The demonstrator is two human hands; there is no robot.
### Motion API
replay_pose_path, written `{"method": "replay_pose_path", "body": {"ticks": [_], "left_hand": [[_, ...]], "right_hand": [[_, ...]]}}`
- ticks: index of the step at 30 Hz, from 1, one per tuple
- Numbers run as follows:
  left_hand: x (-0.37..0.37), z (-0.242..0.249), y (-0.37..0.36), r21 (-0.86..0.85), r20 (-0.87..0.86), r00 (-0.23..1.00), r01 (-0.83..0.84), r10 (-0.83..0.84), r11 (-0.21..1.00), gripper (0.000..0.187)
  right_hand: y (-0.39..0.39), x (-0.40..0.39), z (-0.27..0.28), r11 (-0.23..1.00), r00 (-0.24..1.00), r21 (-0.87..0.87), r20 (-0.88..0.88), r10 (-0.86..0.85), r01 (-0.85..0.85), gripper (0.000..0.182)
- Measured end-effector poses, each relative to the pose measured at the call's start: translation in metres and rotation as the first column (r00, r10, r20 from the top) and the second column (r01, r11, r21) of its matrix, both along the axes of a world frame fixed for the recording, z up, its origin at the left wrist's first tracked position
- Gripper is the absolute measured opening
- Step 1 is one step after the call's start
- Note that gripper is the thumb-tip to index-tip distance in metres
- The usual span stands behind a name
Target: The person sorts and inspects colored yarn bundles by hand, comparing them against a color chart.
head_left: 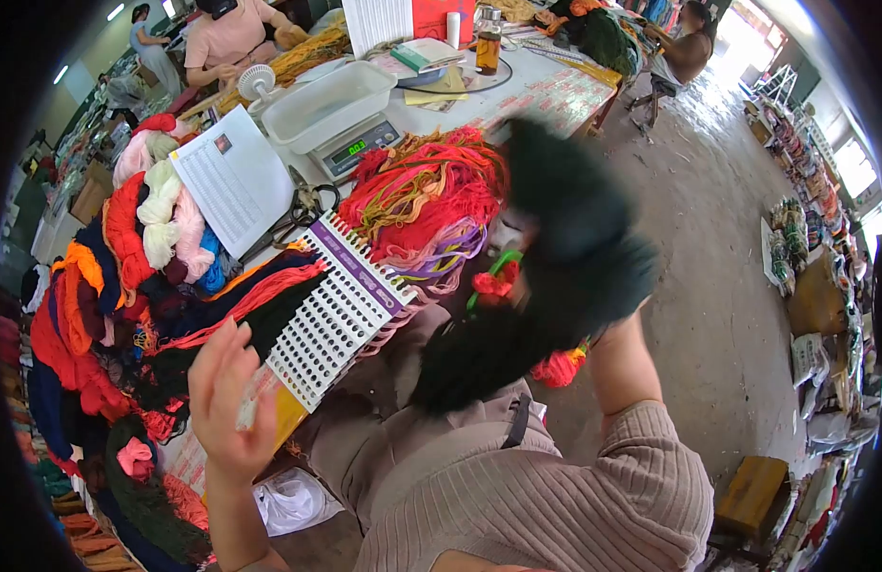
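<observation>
My left hand (233, 405) is raised above the table's near edge, its fingers stretched and holding nothing. Close by lies a white perforated thread card (341, 310) with a purple strip; red and black strands run beside it. On the other side, a blurred blackish-green skein of yarn (584, 219) hangs from my right hand (509, 234), which it mostly covers. A red bundle with a green tie (498, 276) shows under that hand. Red and multicoloured skeins (422, 195) are heaped left of the dark skein.
A scale (355, 143) bears a clear plastic tub (331, 105). Scissors (312, 200) lie beside a printed sheet (236, 176). Colourful skeins (88, 324) fill the left end. A bottle (488, 43) stands at the back. Co-workers (236, 38) sit beyond; a wooden stool (750, 491) is at right.
</observation>
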State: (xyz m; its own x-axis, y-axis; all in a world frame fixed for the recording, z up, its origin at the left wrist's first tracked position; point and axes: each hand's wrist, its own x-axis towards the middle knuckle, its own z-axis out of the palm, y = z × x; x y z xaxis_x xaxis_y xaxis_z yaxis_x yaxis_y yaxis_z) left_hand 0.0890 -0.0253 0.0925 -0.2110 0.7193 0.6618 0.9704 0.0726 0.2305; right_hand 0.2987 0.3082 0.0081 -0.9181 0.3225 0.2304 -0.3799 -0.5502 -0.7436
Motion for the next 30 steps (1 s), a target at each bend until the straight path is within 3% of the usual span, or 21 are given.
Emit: {"method": "replay_pose_path", "body": {"ticks": [1, 2, 4, 5, 7, 10, 11, 12, 16, 17, 21, 23, 25, 27, 28, 30], "left_hand": [[-0.006, -0.003, -0.002, -0.043, 0.032, 0.999, -0.023, 0.025, 0.999, 0.032], [-0.012, -0.006, -0.006, -0.098, 0.068, 0.996, -0.048, 0.054, 0.994, 0.033], [-0.017, -0.021, -0.013, -0.073, 0.266, 0.955, -0.116, 0.132, 0.991, 0.033], [-0.02, -0.029, -0.016, -0.035, 0.335, 0.934, -0.119, 0.124, 0.992, 0.031], [-0.028, -0.04, -0.027, -0.023, 0.334, 0.933, -0.134, 0.133, 0.991, 0.029], [-0.037, -0.048, -0.046, -0.021, 0.395, 0.903, -0.174, 0.168, 0.984, 0.024], [-0.041, -0.048, -0.053, -0.05, 0.393, 0.896, -0.204, 0.207, 0.978, 0.022], [-0.044, -0.05, -0.061, -0.053, 0.418, 0.879, -0.227, 0.228, 0.973, 0.022], [-0.057, -0.054, -0.095, -0.111, 0.507, 0.783, -0.356, 0.361, 0.928, 0.023], [-0.059, -0.054, -0.102, -0.121, 0.535, 0.74, -0.411, 0.408, 0.904, 0.023], [-0.066, -0.053, -0.124, -0.114, 0.629, 0.613, -0.535, 0.478, 0.837, 0.024], [-0.067, -0.054, -0.128, -0.024, 0.709, 0.568, -0.573, 0.418, 0.819, 0.025], [-0.062, -0.055, -0.125, -0.03, 0.713, 0.552, -0.591, 0.432, 0.806, 0.025], [-0.053, -0.055, -0.121, -0.101, 0.661, 0.559, -0.594, 0.5, 0.798, 0.025], [-0.051, -0.055, -0.125, -0.14, 0.619, 0.574, -0.59, 0.535, 0.795, 0.024], [-0.05, -0.06, -0.145, -0.151, 0.606, 0.579, -0.59, 0.546, 0.793, 0.024]], "right_hand": [[0.006, 0.003, 0.025, 0.979, 0.947, -0.196, -0.321, -0.005, -0.062, 0.091], [0.022, 0.01, 0.027, 0.946, 0.948, 0.185, -0.226, -0.223, 0.267, 0.087], [0.038, 0.014, 0.036, 0.754, 0.83, 0.382, -0.065, -0.554, 0.534, 0.079], [0.052, 0.016, 0.029, 0.69, 0.797, 0.49, -0.019, -0.603, 0.533, 0.067], [0.067, 0.019, 0.008, 0.675, 0.737, 0.513, 0.113, -0.666, 0.531, 0.053], [0.093, 0.036, -0.042, 0.592, 0.659, 0.689, 0.219, -0.72, 0.418, 0.054], [0.1, 0.044, -0.059, 0.548, 0.569, 0.742, 0.276, -0.774, 0.387, 0.055], [0.106, 0.054, -0.073, 0.554, 0.572, 0.743, 0.284, -0.77, 0.376, 0.055], [0.125, 0.091, -0.096, 0.535, 0.381, 0.827, 0.445, -0.81, 0.173, 0.058], [0.121, 0.094, -0.097, 0.491, 0.318, 0.85, 0.419, -0.85, 0.193, 0.059], [0.146, 0.092, -0.132, 0.499, 0.332, 0.857, 0.438, -0.835, 0.127, 0.058], [0.167, 0.078, -0.171, 0.535, 0.368, 0.839, 0.469, -0.803, 0.098, 0.055], [0.199, 0.067, -0.251, 0.403, 0.342, 0.915, 0.371, -0.864, 0.026, 0.06], [0.194, 0.053, -0.284, 0.289, 0.186, 0.916, 0.347, -0.919, -0.279, 0.062], [0.194, 0.045, -0.294, 0.268, 0.228, 0.9, 0.357, -0.906, -0.345, 0.061], [0.193, 0.034, -0.309, 0.329, 0.284, 0.89, 0.419, -0.862, -0.314, 0.054]]}}
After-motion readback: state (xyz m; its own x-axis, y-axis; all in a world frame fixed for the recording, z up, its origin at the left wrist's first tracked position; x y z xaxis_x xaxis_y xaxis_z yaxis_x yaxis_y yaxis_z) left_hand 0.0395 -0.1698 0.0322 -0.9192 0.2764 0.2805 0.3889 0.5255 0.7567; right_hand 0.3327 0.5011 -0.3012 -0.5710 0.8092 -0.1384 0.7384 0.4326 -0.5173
